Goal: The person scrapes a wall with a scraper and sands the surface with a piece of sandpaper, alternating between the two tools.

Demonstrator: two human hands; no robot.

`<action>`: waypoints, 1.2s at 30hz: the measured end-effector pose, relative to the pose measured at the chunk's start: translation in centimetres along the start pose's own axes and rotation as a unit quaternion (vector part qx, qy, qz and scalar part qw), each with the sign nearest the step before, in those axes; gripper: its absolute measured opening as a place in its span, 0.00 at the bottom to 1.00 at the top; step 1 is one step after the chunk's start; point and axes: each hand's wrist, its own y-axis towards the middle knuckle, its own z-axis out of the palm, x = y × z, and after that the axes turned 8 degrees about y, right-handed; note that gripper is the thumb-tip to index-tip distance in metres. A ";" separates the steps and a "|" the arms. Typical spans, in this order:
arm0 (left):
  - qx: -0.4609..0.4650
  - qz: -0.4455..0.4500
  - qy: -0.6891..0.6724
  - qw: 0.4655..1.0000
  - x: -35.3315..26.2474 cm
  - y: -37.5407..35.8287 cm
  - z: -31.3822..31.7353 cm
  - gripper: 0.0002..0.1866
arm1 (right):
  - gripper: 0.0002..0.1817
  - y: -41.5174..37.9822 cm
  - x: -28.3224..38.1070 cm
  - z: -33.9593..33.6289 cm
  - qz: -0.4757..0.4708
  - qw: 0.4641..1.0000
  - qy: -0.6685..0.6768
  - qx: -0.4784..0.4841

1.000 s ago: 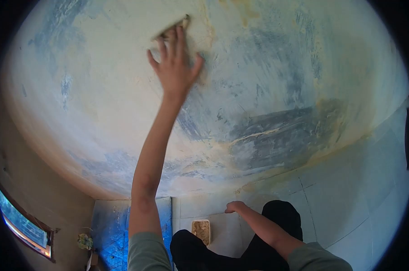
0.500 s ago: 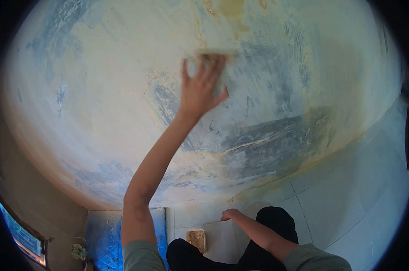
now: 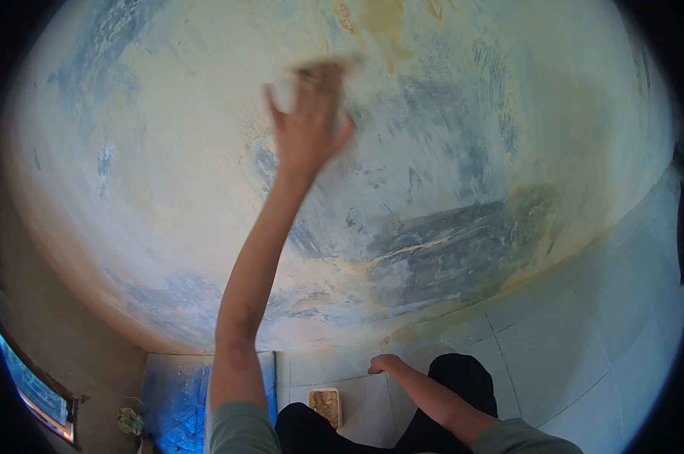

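My left hand (image 3: 308, 125) is raised against the patchy wall (image 3: 206, 151), its thumb and little finger spread. The middle fingers press a thin, flat piece (image 3: 327, 66) to the surface; motion blurs it, so its exact form is unclear. Grey and yellowish patches mark the wall around it. Low down, near my knees and the foot of the wall, my right hand (image 3: 382, 364) is closed, its fingers curled. Whether it holds anything is hidden.
A small rectangular tub (image 3: 325, 407) with beige, crumbly contents stands on the tiled floor (image 3: 455, 356) by my knee. At the lower left are a blue sheet (image 3: 177, 408), a small plant (image 3: 130, 421) and a bright window-like panel (image 3: 39, 390).
My left hand has moved up and to the left across the wall with the flat piece. My right hand has stayed nearly in place.
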 end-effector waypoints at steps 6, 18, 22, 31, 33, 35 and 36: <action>0.028 0.066 -0.115 0.991 -2.8 -0.9 -0.9 0.36 | 0.30 -1.3 0.0 -0.9 -0.009 1.000 0.004 0.011; 0.055 0.010 0.026 0.998 0.0 -1.1 -0.6 0.39 | 0.31 -1.9 0.1 -1.2 0.003 1.000 0.003 -0.010; 0.047 -0.064 -0.006 0.997 -1.3 -2.2 -1.5 0.37 | 0.31 -3.8 0.9 -2.0 0.009 1.000 0.000 -0.013; 0.056 -0.074 0.034 0.995 -1.3 -2.7 -1.0 0.42 | 0.25 -2.0 0.8 -1.2 -0.004 0.999 0.021 -0.042; 0.092 0.083 -0.080 0.989 -3.9 -4.7 -2.6 0.41 | 0.25 -1.2 0.9 -1.0 -0.019 0.999 0.005 -0.030; 0.065 0.098 -0.016 0.993 -2.1 -5.0 -1.2 0.41 | 0.25 -1.4 0.6 -1.0 -0.004 0.999 0.011 -0.043; 0.047 0.032 0.001 0.998 -0.4 -4.6 -0.8 0.41 | 0.26 -1.9 0.6 -1.1 0.012 0.998 0.020 -0.054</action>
